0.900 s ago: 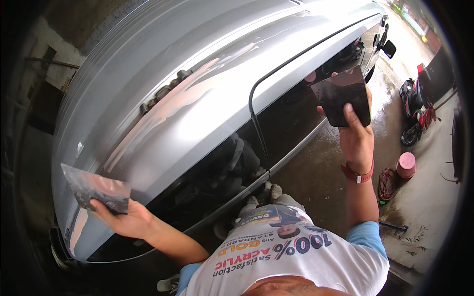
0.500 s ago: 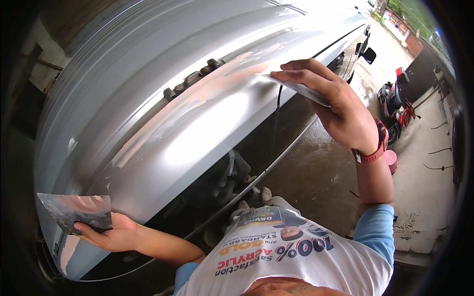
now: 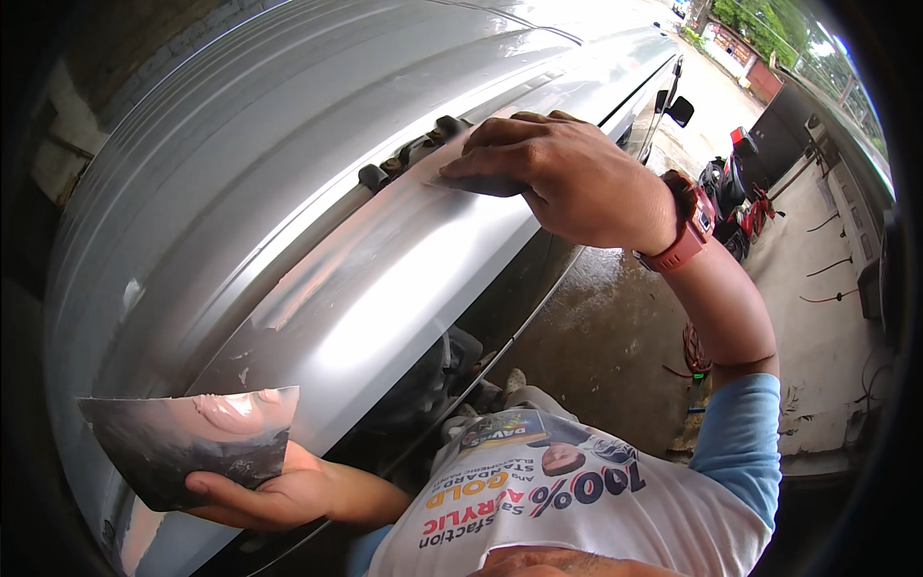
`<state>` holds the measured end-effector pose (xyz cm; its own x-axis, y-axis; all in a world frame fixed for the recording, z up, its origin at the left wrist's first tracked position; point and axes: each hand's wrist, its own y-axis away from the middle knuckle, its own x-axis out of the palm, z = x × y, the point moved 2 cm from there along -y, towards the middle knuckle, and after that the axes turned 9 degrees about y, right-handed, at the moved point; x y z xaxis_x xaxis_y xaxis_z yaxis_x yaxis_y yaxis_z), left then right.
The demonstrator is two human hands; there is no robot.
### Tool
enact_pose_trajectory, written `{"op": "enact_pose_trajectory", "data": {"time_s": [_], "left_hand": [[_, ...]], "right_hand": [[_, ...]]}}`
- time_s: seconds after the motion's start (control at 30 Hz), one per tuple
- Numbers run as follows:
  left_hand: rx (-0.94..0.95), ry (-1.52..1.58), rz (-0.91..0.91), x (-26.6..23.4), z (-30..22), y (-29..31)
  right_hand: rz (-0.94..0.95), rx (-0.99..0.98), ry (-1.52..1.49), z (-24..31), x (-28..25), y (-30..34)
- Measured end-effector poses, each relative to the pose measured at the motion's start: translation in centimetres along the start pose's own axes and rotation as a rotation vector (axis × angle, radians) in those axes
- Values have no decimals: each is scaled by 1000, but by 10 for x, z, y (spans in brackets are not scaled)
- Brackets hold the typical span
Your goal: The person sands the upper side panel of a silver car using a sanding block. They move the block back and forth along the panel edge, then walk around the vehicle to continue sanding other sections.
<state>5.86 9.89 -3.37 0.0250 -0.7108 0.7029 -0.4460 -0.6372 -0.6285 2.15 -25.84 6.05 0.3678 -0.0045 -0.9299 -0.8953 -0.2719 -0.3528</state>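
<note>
My left hand [image 3: 269, 495] grips a thin dark mixing board [image 3: 173, 452] at the lower left, thumb on its face. A lump of pinkish body filler [image 3: 229, 413] lies along the board's upper edge. Upper centre, my right hand [image 3: 586, 178] pinches a thin spreader [image 3: 486, 185] with its fingers over the top. The spreader's edge is at the silver vehicle's roof edge [image 3: 385, 288], on the strip smeared with pink filler [image 3: 312, 284]. My fingers partly hide the spreader and the filler under it.
Dark metal fittings [image 3: 404, 159] sit in a groove just beyond the filler strip. Below the roof edge is an opening in the vehicle's side. A black side mirror [image 3: 680, 111] juts out at the far right, with motorcycles [image 3: 735, 202] parked beyond. A coiled cord [image 3: 692, 351] lies by the wall.
My right hand has moved left and inward, bringing the spreader down onto the filler strip. The mixing board in my left hand has shifted right and appears larger.
</note>
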Motion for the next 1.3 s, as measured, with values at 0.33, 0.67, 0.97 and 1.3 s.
{"op": "enact_pose_trajectory", "data": {"time_s": [0.33,0.67,0.97,1.3], "left_hand": [[364,-727,323,6,-7,13],[262,-574,331,-2,-7,14],[379,-725,419,-5,-6,14],[-15,-53,87,-26,2,2]], "right_hand": [[-38,9,14,-8,-11,-2],[4,-22,3,12,-7,13],[-22,91,65,-15,-2,5],[-52,156,55,2,-9,20]]}}
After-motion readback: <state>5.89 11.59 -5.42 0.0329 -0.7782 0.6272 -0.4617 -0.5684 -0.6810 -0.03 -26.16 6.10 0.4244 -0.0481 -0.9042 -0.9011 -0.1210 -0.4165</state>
